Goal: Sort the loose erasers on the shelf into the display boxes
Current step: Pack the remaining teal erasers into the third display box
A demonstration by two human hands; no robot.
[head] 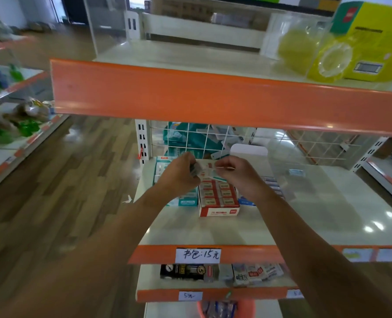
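Head view, the only one supplied. Left hand (181, 174) and right hand (237, 176) close together above the rear of an open red-and-white cardboard display box (219, 204), set on the pale glossy shelf (316, 214) with the orange front strip. Left hand clenched round small grey-white wrapped pieces (195, 169), apparently erasers; blurred, count not determinable. Right hand pinching one small white piece (222, 167) between thumb and forefinger, just beside the left hand's load and over the box's back edge. Box packed with rows of red-and-white wrapped erasers, full toward the front; rear part hidden by the hands. Just beside it on the left, a teal-and-white display box (187, 200); on the right, a blue-edged box (247, 202), mostly hidden behind the right wrist. One loose blue-and-white eraser (296, 172) lying well apart to the right on the same shelf. Step in hand, by judgement: drawing of one piece from the left hand's stock for placing in the red-and-white box. Next move: match wrapper to box, find an open slot at the rear, lay the piece flat in line with the rows. Thereafter, reach right for the stray eraser.
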